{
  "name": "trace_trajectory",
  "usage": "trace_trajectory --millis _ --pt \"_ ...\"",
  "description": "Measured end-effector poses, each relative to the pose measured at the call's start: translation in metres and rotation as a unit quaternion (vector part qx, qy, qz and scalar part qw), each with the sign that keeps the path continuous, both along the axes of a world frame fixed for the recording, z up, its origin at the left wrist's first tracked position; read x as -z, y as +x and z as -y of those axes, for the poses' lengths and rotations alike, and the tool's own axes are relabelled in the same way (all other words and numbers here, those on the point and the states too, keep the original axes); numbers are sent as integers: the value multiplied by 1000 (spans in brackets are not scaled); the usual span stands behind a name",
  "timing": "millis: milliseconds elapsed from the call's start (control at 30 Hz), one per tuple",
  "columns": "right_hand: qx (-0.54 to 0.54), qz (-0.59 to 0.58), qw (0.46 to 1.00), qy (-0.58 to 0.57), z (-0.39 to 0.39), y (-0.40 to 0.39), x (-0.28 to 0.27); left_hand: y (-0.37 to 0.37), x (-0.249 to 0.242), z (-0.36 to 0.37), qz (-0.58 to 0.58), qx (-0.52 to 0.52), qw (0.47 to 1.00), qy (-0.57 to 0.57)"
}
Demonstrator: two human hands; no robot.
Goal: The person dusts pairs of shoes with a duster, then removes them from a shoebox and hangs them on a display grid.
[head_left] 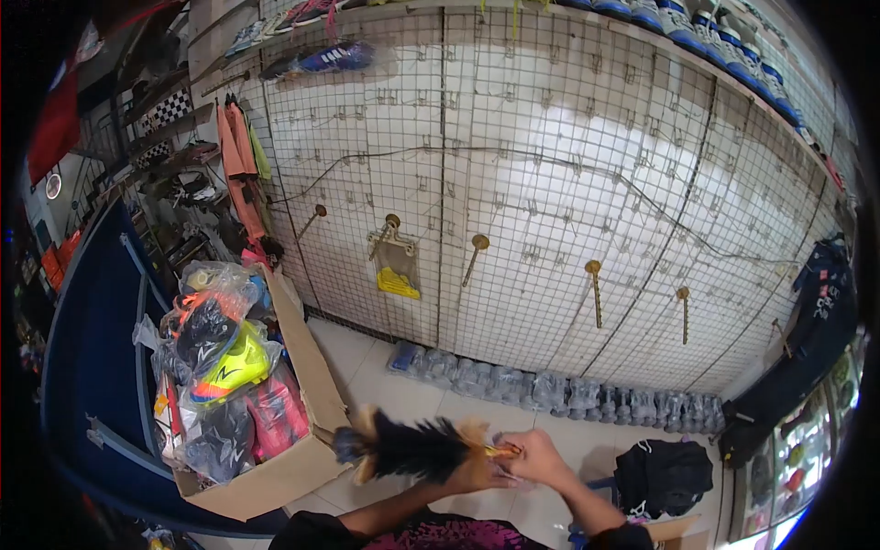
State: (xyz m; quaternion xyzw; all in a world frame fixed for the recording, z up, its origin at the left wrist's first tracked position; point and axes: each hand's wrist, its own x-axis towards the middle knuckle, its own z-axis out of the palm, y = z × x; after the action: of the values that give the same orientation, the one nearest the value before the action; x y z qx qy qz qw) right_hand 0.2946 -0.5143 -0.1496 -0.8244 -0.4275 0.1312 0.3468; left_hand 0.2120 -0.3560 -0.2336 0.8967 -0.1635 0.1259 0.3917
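Note:
A feather duster (412, 447) with black and tan feathers is held level in front of me, its feathered end pointing left toward the box. My left hand (478, 475) is closed round it where the feathers meet the orange-brown handle (503, 450). Just to the right, my right hand (541, 456) has its fingers closed on the handle. The two hands are close together, and they hide part of the handle. Near the duster's tip stands an open cardboard box (312, 458) filled with plastic-wrapped shoes, one of them a yellow shoe (234, 367).
Ahead is a wire grid wall (532, 202) with several hooks; a bag with a yellow item (397, 280) hangs on one. Wrapped shoes (550, 390) line the floor below. A black backpack (665, 477) lies right, a blue panel (87, 367) stands left.

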Motion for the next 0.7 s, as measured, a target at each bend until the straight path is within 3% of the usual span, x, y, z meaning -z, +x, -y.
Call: trace_trajectory --millis 33,100,133,200,233,300,367,433,500,600,700 --pt "-25 32 999 -21 -5 6 -6 3 4 -1 66 -73 994 51" --pt "-73 82 993 -51 -19 14 -11 9 13 -6 111 -112 984 81" --pt "-95 100 989 -59 -28 16 -10 12 18 -8 88 -78 991 60" --pt "-120 123 978 -115 -46 22 -7 16 40 -4 -9 -83 988 -128" --pt "-123 124 971 -162 -55 24 -4 16 58 8 -87 -123 946 -289" --pt "-133 123 958 -223 -69 26 10 12 87 14 -180 -154 849 -472" --pt "-146 128 948 -251 -78 32 22 17 105 9 -204 -137 806 -538" --pt "-169 104 948 -251 -84 37 23 15 115 12 -91 -118 864 -482" --pt "-194 80 944 -256 -91 43 19 24 129 4 -151 -134 828 -524" --pt "-219 -29 937 -271 -94 64 14 28 101 -18 -211 -126 779 -577" --pt "-242 -50 958 -145 -85 80 12 46 89 -31 -60 -182 874 -446"
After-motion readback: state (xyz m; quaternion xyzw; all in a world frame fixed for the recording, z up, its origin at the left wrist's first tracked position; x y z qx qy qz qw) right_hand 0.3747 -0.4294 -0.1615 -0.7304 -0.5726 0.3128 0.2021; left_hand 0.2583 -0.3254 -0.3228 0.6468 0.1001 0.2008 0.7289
